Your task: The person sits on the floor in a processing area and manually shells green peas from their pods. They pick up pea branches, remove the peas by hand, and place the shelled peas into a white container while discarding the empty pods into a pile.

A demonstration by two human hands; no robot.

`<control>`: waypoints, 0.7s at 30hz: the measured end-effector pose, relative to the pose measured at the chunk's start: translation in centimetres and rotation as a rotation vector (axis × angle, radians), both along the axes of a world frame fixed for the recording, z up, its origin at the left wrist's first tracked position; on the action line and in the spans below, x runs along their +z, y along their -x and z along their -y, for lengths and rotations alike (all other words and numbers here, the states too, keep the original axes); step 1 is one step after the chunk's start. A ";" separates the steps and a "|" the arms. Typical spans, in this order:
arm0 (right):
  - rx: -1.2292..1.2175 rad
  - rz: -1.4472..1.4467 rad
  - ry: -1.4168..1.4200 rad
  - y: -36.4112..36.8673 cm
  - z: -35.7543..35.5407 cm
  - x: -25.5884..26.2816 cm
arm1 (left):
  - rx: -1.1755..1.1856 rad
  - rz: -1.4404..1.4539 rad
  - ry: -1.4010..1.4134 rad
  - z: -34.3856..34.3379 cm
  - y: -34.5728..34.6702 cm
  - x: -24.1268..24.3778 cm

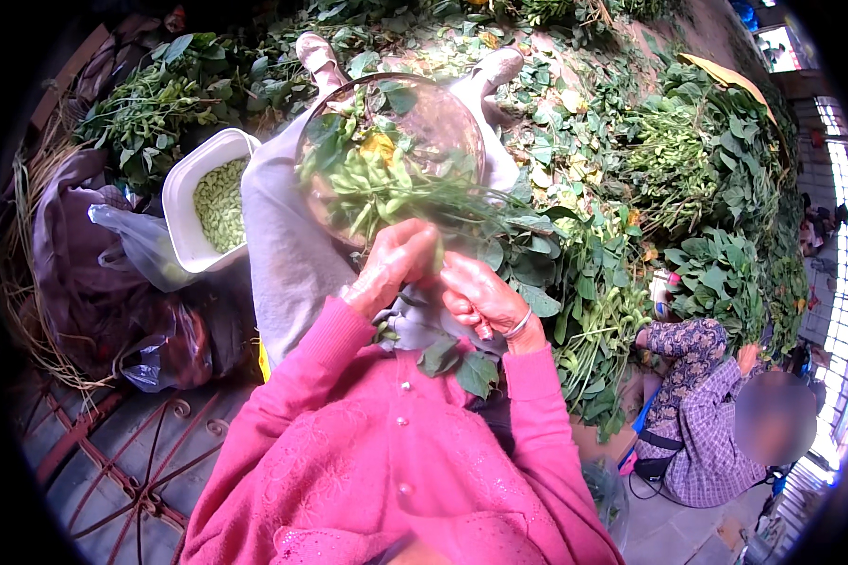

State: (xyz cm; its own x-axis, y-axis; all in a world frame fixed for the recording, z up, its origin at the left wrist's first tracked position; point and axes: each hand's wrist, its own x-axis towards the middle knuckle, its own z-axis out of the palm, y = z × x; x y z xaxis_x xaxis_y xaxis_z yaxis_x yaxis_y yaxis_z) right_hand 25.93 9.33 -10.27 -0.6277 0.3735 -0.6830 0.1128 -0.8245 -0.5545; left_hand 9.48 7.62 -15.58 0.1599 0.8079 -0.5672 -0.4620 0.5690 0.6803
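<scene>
My left hand [394,265] and my right hand [482,293] meet over my lap, with a blurred green pod [437,254] between their fingertips. The left fingers are closed on it; the right thumb and forefinger reach its other side while the remaining fingers curl toward the palm. Just beyond lies a round metal basin [475,116] between my legs, holding soybean pods [378,180] on stems, with leaves and a yellow leaf. To the left, a white plastic tub [184,205] holds shelled green beans [220,205].
Cut soybean plants [678,155] are heaped at the right, and more [152,113] lie at the upper left. A person in a checked shirt [710,441] sits at the lower right. Plastic bags [145,240] lie beside the tub. A metal grille [138,487] shows at the lower left.
</scene>
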 end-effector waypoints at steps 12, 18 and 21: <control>0.117 -0.047 0.006 0.0 -1.1 -1.5 | -0.196 0.063 -0.035 0.1 1.2 -0.4; 0.099 0.059 0.007 0.2 -1.5 0.5 | -0.171 -0.326 -0.244 1.9 0.3 0.3; 0.065 -0.024 0.063 -0.8 -1.3 -1.8 | -0.102 0.002 -0.111 2.2 0.7 0.0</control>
State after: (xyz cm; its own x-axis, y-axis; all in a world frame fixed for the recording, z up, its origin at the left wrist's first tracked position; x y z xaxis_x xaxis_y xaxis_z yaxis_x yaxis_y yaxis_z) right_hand 26.73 10.59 -12.03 -0.6658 0.2888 -0.6880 0.1539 -0.8490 -0.5054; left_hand 8.74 5.46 -15.59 0.2456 0.8450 -0.4750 -0.4072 0.5346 0.7405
